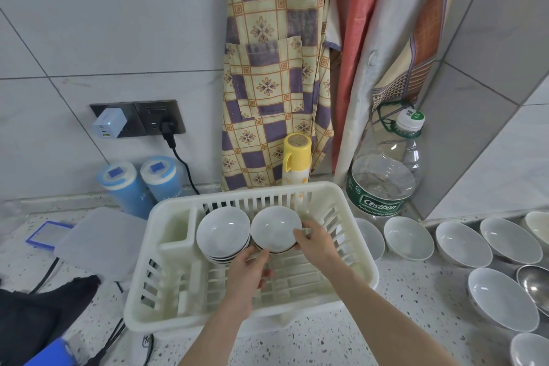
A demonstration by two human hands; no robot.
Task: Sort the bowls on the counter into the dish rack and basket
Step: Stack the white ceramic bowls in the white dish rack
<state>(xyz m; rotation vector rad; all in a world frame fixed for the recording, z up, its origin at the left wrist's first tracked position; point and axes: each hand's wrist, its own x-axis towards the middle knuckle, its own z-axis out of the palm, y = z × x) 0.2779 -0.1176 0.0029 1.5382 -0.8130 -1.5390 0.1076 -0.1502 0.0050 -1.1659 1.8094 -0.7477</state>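
Observation:
A cream plastic dish rack (166, 300) sits in the middle of the speckled counter. Inside it at the back, a stack of white bowls (222, 232) leans on edge. Beside that stack stands a second white bowl stack (274, 229), tilted towards me. My right hand (315, 242) grips its right rim. My left hand (248, 276) touches its lower edge with fingers curled under it. Several white bowls (408, 236) lie in a row on the counter right of the rack, with another white bowl (502, 298) nearer me.
A large clear water bottle (383, 175) and a yellow-capped spray can (295, 159) stand behind the rack. Two blue canisters (142, 184), a translucent lid (98, 242) and black cables lie left. A steel bowl (534, 285) sits far right. Aprons hang on the tiled wall.

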